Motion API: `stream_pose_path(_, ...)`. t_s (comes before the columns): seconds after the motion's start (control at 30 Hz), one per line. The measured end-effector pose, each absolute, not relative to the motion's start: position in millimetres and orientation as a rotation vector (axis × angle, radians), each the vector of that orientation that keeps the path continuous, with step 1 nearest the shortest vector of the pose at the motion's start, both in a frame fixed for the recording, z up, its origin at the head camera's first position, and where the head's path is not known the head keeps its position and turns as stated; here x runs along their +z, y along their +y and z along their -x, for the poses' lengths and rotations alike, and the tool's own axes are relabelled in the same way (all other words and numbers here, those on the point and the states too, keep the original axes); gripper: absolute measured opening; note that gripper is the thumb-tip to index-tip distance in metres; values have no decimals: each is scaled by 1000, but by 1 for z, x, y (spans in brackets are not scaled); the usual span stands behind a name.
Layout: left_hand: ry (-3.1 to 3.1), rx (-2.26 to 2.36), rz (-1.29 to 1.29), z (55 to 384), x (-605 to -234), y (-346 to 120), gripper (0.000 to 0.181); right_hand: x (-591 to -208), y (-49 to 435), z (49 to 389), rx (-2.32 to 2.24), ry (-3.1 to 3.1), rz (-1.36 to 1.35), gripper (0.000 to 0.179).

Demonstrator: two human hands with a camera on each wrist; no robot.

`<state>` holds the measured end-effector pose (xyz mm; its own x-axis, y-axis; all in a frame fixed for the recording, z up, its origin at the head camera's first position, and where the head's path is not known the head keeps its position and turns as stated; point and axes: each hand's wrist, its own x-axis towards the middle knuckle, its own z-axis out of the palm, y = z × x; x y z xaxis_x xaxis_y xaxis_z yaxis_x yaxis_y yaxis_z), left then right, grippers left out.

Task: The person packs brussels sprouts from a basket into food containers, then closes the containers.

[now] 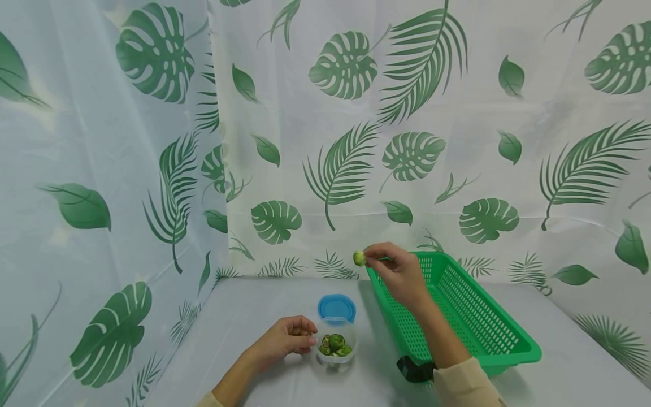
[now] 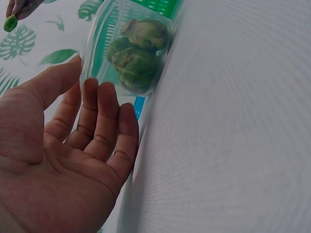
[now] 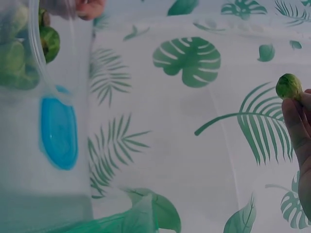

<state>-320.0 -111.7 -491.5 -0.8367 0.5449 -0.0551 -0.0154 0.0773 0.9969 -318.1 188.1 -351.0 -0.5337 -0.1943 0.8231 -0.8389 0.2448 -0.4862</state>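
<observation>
High over the near-left end of the green basket (image 1: 508,359), my right hand (image 1: 399,274) pinches a small Brussels sprout (image 1: 359,258) between thumb and fingertips. My left hand (image 1: 285,339) holds a clear plastic container (image 1: 354,339) at its left side, thumb at the rim and fingertips against the wall. Several Brussels sprouts (image 2: 133,63) lie inside this container, which stands upright on the table. Just behind it is a blue lid (image 1: 337,308), lying flat. In the right wrist view the pinched sprout shows at the right edge, well away from the container.
The large perforated basket takes up the right side of the table, angled away from me. A dark object (image 1: 414,370) shows by its near-left corner, beside my right forearm. White curtains with green leaf prints (image 1: 330,169) close off the back and left.
</observation>
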Motion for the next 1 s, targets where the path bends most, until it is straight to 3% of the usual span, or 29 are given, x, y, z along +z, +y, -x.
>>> stream_pose_path(1.0,1947,1811,-536,321,-493,-111,32,-379,182,309,1402,-1915,-945,20)
